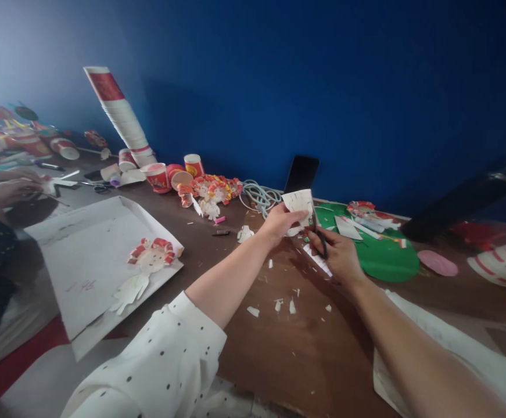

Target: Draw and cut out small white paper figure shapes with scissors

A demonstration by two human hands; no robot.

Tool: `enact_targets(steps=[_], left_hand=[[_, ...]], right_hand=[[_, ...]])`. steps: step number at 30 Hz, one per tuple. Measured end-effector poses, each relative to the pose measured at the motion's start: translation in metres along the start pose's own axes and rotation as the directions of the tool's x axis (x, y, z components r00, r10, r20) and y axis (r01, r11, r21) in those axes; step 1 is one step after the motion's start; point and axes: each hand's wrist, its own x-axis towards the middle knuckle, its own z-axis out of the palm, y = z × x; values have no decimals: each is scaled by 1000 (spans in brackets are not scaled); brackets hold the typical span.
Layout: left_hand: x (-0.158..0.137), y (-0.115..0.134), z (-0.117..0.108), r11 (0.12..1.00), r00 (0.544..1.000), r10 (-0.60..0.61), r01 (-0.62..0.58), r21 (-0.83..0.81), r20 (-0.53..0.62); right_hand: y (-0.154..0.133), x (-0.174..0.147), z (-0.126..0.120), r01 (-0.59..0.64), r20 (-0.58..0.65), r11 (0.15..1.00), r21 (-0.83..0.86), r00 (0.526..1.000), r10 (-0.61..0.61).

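Note:
My left hand (281, 223) pinches a piece of white paper (298, 201) with dark marks, held up above the table. In my right hand (337, 252) is a pair of black-handled scissors (321, 241), its blades up against the paper's right edge. The lower end of the paper is partly hidden by my fingers. A white paper strip (318, 261) lies below the scissors, and small white paper scraps (277, 305) are scattered on the brown table (257, 354) beneath my hands. A cut paper shape (244, 233) rests left of my left hand.
Behind stand a leaning phone (302, 173), a coiled cable (259, 194), red-and-white paper cups (157, 177) and a tall cup stack (124, 119). A green sheet (387, 258) lies right. At left, a white board (91, 244) holds paper figures, beside another person's hand (9, 186).

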Motion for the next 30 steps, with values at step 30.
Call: enact_targets(steps=[30], left_hand=[[2,-6,-2,1000,1000,10,-10,-11,7]], right_hand=[[1,0,4,-7,-9,1000,26,1000,7]])
